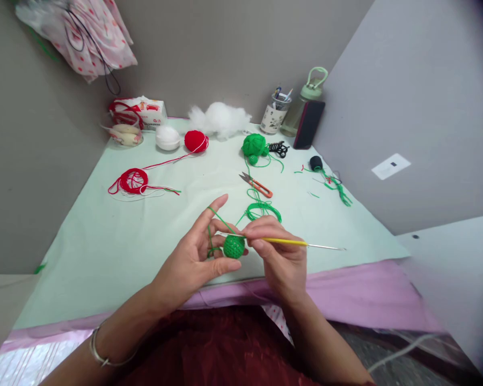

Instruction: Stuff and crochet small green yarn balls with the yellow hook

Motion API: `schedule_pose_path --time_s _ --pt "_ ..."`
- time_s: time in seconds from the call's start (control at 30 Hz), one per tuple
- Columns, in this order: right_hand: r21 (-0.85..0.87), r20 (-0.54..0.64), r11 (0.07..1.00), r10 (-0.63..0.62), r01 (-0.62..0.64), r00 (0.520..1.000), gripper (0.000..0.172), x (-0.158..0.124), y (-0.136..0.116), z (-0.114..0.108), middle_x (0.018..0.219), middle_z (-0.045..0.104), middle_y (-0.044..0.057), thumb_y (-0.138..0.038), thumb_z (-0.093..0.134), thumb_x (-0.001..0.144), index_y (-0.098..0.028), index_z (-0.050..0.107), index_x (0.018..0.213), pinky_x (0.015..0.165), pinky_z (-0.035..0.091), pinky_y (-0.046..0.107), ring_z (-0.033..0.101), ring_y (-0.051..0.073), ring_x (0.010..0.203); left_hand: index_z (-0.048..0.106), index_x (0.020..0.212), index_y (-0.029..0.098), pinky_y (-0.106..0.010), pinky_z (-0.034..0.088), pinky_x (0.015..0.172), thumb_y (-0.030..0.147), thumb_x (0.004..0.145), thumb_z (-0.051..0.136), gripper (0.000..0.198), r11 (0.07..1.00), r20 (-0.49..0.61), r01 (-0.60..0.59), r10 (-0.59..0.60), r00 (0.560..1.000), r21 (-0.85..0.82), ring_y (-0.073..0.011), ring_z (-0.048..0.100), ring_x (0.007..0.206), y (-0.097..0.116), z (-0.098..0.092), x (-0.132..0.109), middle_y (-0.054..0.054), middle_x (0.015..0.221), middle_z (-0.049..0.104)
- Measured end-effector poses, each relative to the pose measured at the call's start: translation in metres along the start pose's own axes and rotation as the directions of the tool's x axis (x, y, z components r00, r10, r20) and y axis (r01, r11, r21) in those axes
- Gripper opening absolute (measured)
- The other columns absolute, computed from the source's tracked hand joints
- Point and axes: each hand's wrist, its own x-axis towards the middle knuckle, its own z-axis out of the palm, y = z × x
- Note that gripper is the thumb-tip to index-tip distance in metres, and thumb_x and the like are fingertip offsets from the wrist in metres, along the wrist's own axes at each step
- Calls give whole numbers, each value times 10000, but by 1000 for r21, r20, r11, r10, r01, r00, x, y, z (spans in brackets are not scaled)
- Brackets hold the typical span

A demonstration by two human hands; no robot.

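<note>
In the head view, the left hand (192,256) is grasping the piece (234,247) just below centre; the right hand (284,260) is clenching the hook (286,241). From the piece, the coil (261,205) is lying toward one o'clock, partly hiding behind the right hand, scissors (262,188) farther out. Fluff (221,119) is resting at twelve, the red ball (195,141) at eleven. At one, the phone (309,126) is blocking part of the bottle (298,107).
</note>
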Motion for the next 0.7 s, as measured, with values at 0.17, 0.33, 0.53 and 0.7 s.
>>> schedule_pose_path --time_s 0.17,0.33,0.53,0.7 --pt "-1 16 1000 15 -15 1000 170 -1 0 -1 915 757 17 -238 745 986 -348 852 1058 732 559 340 674 177 836 577 1501 467 -151 472 537 311 974 753 577 999 3 -38 38 999 5 -102 668 824 2 -3 -1 -19 1184 593" --pt "18 32 1000 -1 1 999 178 -1 1 -1 947 788 16 -233 743 988 -354 848 1065 784 555 351 678 187 893 569 1505 492 -122 469 564 223 887 845 729 999 -33 -55 55 998 -1 -116 719 876 5 -1 -1 11 1078 599" --pt "39 31 999 31 -32 999 151 -3 2 -1 920 759 19 -270 753 982 -355 850 1059 766 527 353 662 188 866 519 1546 488 -181 547 770 169 839 878 855 997 -42 -77 78 996 13 -72 652 822 4 1 -2 49 994 632" --pt "43 97 998 49 -54 994 143 -5 -1 -2 910 766 28 -310 741 989 -345 848 1077 768 543 362 666 195 847 464 1601 410 -214 528 820 183 835 881 901 999 -23 -22 23 999 43 -93 627 847 1 -2 -4 37 956 649"
